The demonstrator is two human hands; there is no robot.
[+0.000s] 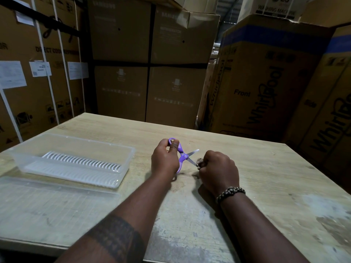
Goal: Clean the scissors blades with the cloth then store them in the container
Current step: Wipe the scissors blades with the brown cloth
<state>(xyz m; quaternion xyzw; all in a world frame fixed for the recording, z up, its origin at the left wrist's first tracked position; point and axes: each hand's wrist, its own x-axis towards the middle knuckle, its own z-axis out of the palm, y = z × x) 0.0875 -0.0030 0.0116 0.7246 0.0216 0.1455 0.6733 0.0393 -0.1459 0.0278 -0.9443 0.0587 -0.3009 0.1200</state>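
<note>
Step in hand: blade cleaning, the first part of the task. The left hand (164, 158) grips the handles of the scissors (183, 156), with the thumb on the upper loop. The right hand (218, 168) is clenched around the cloth (200, 161), of which only a small dark tuft shows at the knuckles. The scissors are held just above the table (256, 168), near its middle and between the two hands. They are spread into an X. One blade points right and slightly away from the person, and its tip is bare. The other blade points right and slightly toward the person, and its tip runs into the cloth. The long axis therefore lies across the table, with the handles left and the points right. Storage is not yet begun: the container (131, 160) stands open to the left, well apart from the scissors, and the lid (57, 198) lies flat in front of it. The next move probably calls for drawing the cloth along the covered blade and then treating the bare blade the same way. Keep the fingers behind the cutting edge. Close the blades before carrying the scissors left to the container.
</note>
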